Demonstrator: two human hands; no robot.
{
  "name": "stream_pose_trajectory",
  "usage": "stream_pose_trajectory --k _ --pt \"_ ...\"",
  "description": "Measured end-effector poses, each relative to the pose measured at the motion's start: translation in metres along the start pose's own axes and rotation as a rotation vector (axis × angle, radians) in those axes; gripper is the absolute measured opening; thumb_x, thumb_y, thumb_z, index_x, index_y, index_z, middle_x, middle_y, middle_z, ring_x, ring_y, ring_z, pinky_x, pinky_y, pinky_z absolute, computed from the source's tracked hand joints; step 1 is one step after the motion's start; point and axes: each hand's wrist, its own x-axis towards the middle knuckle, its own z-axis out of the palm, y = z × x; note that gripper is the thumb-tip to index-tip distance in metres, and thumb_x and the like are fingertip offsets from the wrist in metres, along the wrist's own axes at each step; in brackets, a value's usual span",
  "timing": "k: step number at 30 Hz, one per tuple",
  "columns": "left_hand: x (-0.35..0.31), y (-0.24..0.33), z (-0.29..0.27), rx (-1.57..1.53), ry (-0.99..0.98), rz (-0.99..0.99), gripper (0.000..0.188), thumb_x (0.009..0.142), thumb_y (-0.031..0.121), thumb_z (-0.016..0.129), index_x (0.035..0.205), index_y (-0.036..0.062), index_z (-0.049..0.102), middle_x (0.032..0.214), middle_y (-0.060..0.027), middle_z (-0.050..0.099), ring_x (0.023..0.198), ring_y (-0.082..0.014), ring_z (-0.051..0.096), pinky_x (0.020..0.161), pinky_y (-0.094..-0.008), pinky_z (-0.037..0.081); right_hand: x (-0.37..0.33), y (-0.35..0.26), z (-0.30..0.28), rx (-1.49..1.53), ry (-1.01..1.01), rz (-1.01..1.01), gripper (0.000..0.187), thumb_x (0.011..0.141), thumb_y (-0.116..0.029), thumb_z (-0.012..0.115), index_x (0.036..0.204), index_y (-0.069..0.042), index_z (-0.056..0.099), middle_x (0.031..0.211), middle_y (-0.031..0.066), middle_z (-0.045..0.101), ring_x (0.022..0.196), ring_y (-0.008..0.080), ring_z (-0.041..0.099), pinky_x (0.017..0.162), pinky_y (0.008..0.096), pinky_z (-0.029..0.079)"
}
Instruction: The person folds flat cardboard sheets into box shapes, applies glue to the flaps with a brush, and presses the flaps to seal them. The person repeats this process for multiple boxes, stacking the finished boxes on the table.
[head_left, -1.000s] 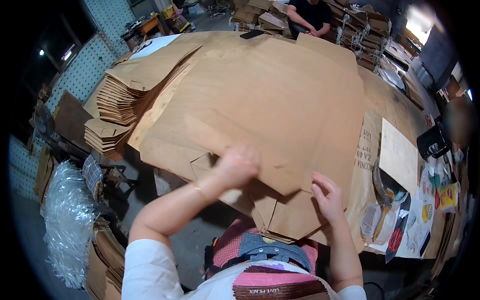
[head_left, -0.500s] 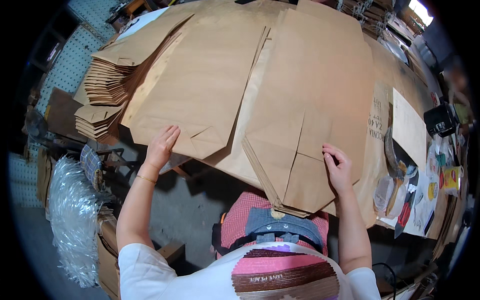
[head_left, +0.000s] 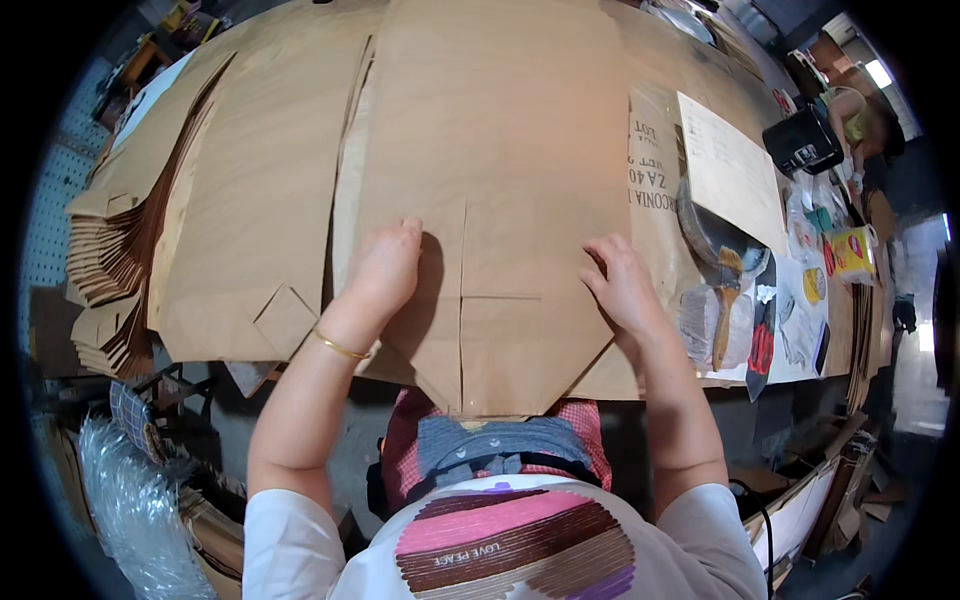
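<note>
At 12 o'clock the upper edge cuts off the far end of the middle paper bag (head_left: 495, 120); the left hand (head_left: 385, 265) hides its own palm, so contact cannot be told; at 2 o'clock a pale sheet (head_left: 730, 165), its marks too small to read, partly covers a bowl (head_left: 705, 238), and a person (head_left: 848, 105) is blurred; at 8 o'clock silvery strips (head_left: 130, 500) run out of view

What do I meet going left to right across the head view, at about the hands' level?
Fanned stack of brown paper → flat brown paper piece → left hand → right hand → brush → red-handled tool → yellow packet.
</note>
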Motion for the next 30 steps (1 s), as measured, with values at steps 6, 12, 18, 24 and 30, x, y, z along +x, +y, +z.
stream_pose_trajectory --k 6,12,18,24,30 --pt "0.018 0.023 0.006 -0.225 -0.018 -0.032 0.050 0.070 0.030 0.081 0.094 -0.0046 0.054 0.084 -0.0206 0.065 0.083 -0.0374 0.064 0.073 -0.0427 0.052 0.027 -0.011 0.014 -0.062 0.108 -0.094 0.042 0.066 -0.021 0.082 0.094 0.000 0.058 0.095 0.0144 0.058 0.083 0.0288 0.058 0.074 0.0367 0.048" --pt "0.024 -0.016 -0.022 -0.494 -0.325 -0.164 0.016 0.071 0.005 0.069 0.080 -0.0051 0.062 0.073 -0.0136 0.064 0.070 -0.0238 0.062 0.065 -0.0344 0.049 0.047 0.007 -0.026 0.098 -0.448 0.066 0.029 0.066 -0.013 0.076 0.075 0.003 0.054 0.072 0.0143 0.058 0.074 0.0315 0.058 0.068 0.0375 0.048" --pt "0.024 -0.007 -0.035 0.004 -0.376 0.074 0.010 0.067 0.001 0.062 0.076 0.0003 0.067 0.075 -0.0164 0.066 0.073 -0.0353 0.064 0.066 -0.0401 0.051 0.044 0.008 -0.029 -0.241 -0.339 -0.462 0.009 0.063 0.001 0.062 0.071 0.001 0.058 0.074 0.0156 0.060 0.075 0.0362 0.059 0.064 0.0416 0.048" --pt "0.022 0.014 -0.030 0.413 -0.338 0.244 0.008 0.066 0.004 0.064 0.069 0.0089 0.069 0.072 -0.0129 0.066 0.073 -0.0301 0.066 0.064 -0.0407 0.051 0.045 0.004 -0.022 -0.473 -0.336 -0.648 0.005 0.066 -0.005 0.061 0.071 -0.003 0.059 0.074 0.0124 0.061 0.078 0.0328 0.061 0.069 0.0411 0.050" --pt "-0.022 0.049 -0.021 0.534 -0.231 0.211 0.032 0.072 0.006 0.058 0.104 0.0035 0.063 0.103 -0.0184 0.062 0.112 -0.0335 0.054 0.094 -0.0418 0.041 0.003 -0.027 -0.020 -0.712 -0.412 -0.472 0.043 0.071 -0.010 0.059 0.113 0.000 0.060 0.101 0.0119 0.064 0.097 0.0307 0.062 0.079 0.0420 0.051"
